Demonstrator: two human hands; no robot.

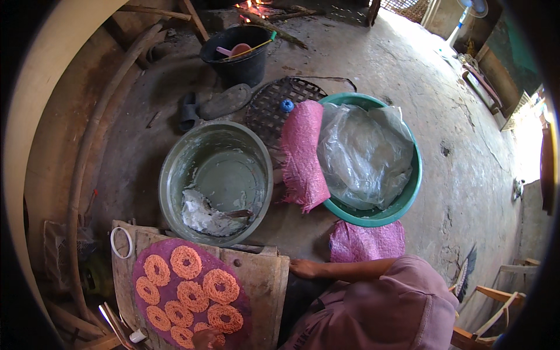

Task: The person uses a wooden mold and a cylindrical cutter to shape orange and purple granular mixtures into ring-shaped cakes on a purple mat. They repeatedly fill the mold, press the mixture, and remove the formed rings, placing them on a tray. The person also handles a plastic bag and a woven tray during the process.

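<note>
Several orange, rough-textured rings (186, 262), perhaps dough, lie on a purple oval mat (236, 273) over a wooden board (268, 291) at the lower left. At the bottom edge, my left hand (204, 339) is over one of the lowest rings. The frame cuts this hand off, and its fingers blend into a brown patch, so their pose is unclear. My right arm comes in from the right in a mauve sleeve (408, 286). My right hand (304, 269) rests at the board's right edge beside my dark-clad leg, fingers pointing left, with nothing visible in it.
Beyond the board stands a grey-green basin (166, 186) with white paste (201, 214) and a dark utensil (238, 214). Right of it, a green tub (417, 181) holds clear plastic sheeting (364, 154), with a pink woven sack (303, 151) over its rim. Farther back are a black bucket (236, 73) and a fire (254, 8).
</note>
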